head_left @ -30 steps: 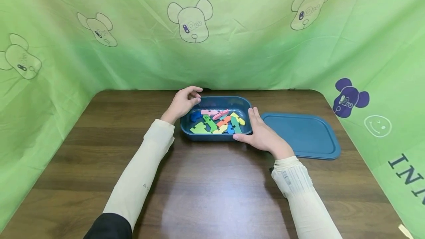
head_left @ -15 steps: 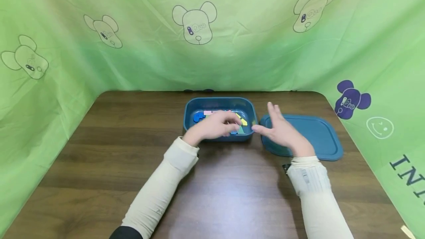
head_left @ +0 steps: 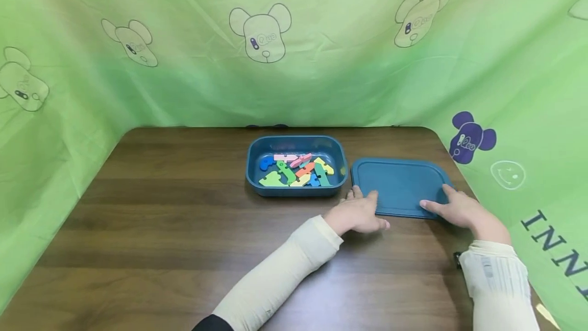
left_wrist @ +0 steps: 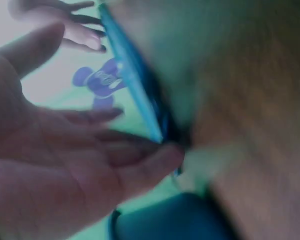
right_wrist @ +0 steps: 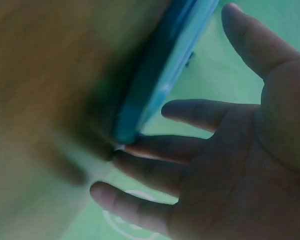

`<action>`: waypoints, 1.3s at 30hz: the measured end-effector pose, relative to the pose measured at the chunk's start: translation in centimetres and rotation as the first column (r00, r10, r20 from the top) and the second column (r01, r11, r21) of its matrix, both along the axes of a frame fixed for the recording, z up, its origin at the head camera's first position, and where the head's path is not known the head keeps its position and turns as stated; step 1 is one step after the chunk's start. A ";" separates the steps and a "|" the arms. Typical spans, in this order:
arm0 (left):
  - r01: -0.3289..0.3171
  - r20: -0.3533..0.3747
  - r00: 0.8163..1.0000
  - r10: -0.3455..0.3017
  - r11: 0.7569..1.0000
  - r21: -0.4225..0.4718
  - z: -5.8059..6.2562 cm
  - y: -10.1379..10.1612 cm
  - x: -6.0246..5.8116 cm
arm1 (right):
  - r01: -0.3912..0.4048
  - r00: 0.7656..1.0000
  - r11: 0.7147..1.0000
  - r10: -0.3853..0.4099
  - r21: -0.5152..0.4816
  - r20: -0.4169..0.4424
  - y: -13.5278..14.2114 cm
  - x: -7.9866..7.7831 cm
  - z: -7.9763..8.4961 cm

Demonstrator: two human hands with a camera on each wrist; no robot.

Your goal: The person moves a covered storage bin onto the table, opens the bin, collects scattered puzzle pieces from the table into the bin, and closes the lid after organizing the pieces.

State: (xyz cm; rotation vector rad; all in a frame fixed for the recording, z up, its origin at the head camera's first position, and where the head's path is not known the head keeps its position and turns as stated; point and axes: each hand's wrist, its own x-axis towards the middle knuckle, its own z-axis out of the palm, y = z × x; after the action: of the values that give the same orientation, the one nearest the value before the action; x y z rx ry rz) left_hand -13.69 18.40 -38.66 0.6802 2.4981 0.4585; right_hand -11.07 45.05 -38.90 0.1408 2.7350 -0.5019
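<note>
A flat blue lid [head_left: 397, 183] lies on the table, right of the blue box. My left hand [head_left: 356, 213] is at the lid's near left corner with fingers spread. At its right edge is my right hand [head_left: 461, 209], thumb over the near rim and fingers extended. In the left wrist view, the fingertips reach the edge of the lid [left_wrist: 135, 85]. The right wrist view has straight fingers beside the end of the lid [right_wrist: 152, 90]. Neither hand curls round it. Inside the open blue box [head_left: 296, 191] lie several flat, notched, colourful pieces, among them a green one [head_left: 286, 171].
The box and lid stand side by side toward the back of the brown wooden table [head_left: 161, 229]. A green curtain [head_left: 193, 80] with bear-head drawings hangs behind and along both sides of it.
Both hands have moved from the box rightward to the lid. The left hand passed in front of the box, and the pieces inside show fully again. Box and lid remain in place.
</note>
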 end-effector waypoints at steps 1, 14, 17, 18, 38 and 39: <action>-0.055 -0.012 0.998 0.055 0.998 -0.013 -0.3 0.3 0.0 | -0.008 1.000 1.000 0.008 -0.005 0.000 0.2 0.1 -0.2; -0.250 0.082 0.968 0.238 0.941 0.228 -1.5 1.0 -1.6 | 0.001 0.998 0.994 -0.008 -0.105 -0.069 0.2 -0.3 -0.3; -0.274 0.099 0.962 0.256 0.897 0.346 -1.3 1.2 -1.5 | 0.050 0.994 0.986 -0.064 -0.161 -0.083 0.8 0.1 -0.1; -0.276 0.097 0.961 0.258 0.886 0.374 -1.3 1.4 -1.4 | 0.068 0.993 0.983 -0.083 -0.173 -0.085 1.0 0.3 0.0; -0.095 -0.259 0.926 0.275 0.833 0.546 1.7 -1.2 -0.7 | 0.092 0.962 0.950 -0.162 -0.299 -0.219 -0.4 2.8 3.2; -0.088 -0.278 0.919 0.280 0.832 0.548 1.8 -1.7 -0.8 | 0.083 0.959 0.949 -0.158 -0.303 -0.234 -0.8 2.8 3.5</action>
State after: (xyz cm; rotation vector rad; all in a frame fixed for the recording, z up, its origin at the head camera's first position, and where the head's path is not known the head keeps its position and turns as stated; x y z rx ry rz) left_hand -14.54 16.74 -36.82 0.7723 2.8034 1.2332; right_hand -8.28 44.22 -35.41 0.1809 2.8694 -1.0161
